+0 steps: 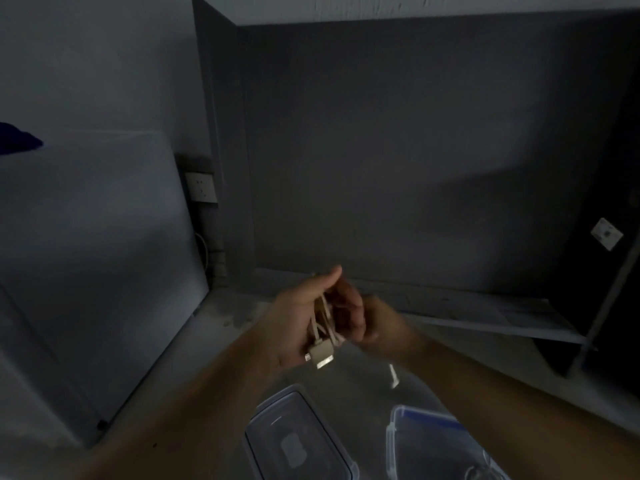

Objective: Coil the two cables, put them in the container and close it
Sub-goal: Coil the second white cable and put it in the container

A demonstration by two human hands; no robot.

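Note:
My left hand (298, 323) holds a bundle of white cable (325, 323) in loops across its palm, and a flat white connector (320, 356) hangs out at the bottom. My right hand (377, 323) is closed on the same cable just to the right, blurred by motion. A loose white cable end (393, 374) dangles below the right wrist. Below the hands a clear container lid (298, 441) lies on the floor. To its right stands the clear container (433, 441) with a blue rim, partly hidden by my right forearm.
A dim grey floor (225, 317) runs to a dark wall panel (415, 150). A pale board (97, 237) leans at the left beside a wall socket (201, 187). A low metal shelf (485, 317) juts out at the right.

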